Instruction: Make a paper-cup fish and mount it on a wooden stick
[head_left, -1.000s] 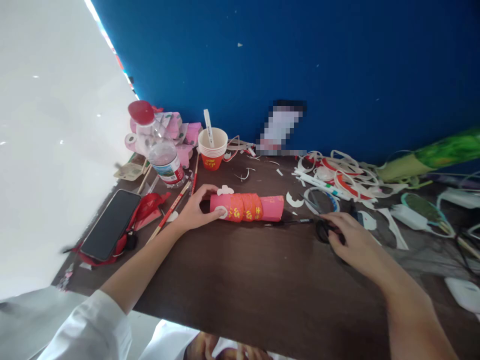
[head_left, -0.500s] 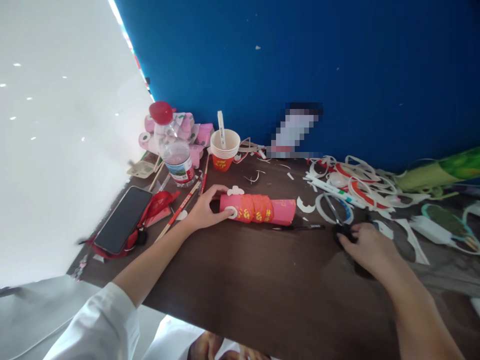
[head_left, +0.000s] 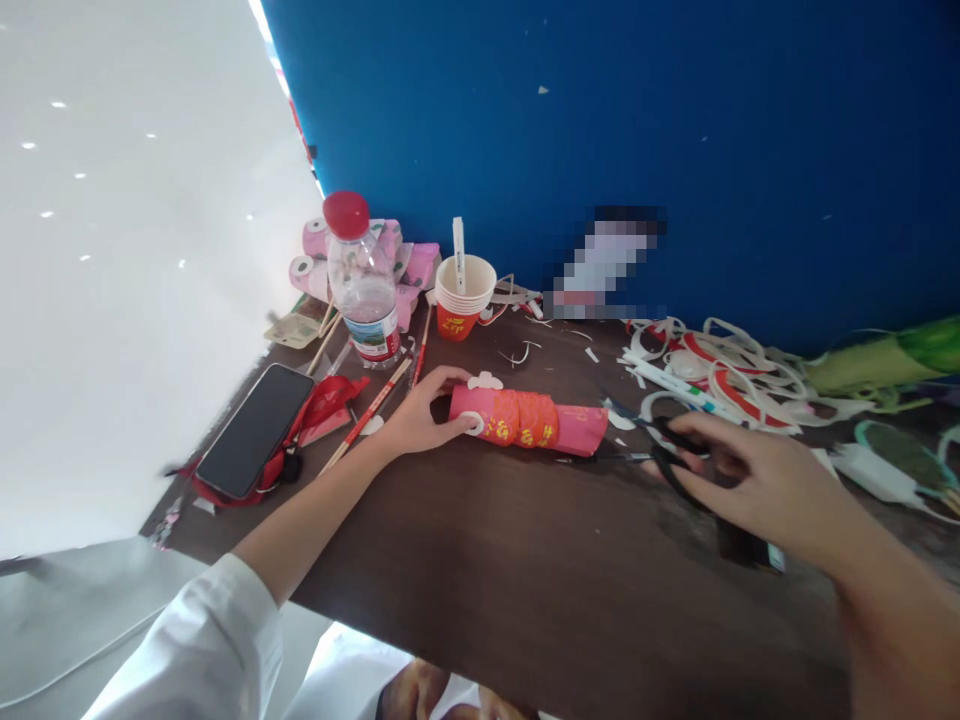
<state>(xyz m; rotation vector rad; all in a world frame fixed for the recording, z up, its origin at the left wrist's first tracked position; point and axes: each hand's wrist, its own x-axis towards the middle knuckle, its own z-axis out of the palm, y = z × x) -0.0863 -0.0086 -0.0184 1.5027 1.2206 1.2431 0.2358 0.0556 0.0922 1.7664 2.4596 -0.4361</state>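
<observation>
A pink and orange paper roll with yellow lettering and white cut-out pieces lies on the dark table. My left hand is closed around its left end, thumb in front by a white ring. At the roll's other end, my right hand grips black-handled scissors, fingers in the loops. The scissor blades point left toward the roll and are apart from each other. Just below the roll's right end lies a thin black pen, partly behind the scissors.
Left side: a phone on a red pouch, chopsticks, a red-capped bottle. Behind stand stacked paper cups holding a marker. White and red strips pile up at the right, near a white adapter.
My right hand has lifted the scissors from beside the tape ring and moved them left, with blades opened toward the roll. The view has shifted slightly; my left hand keeps its hold.
</observation>
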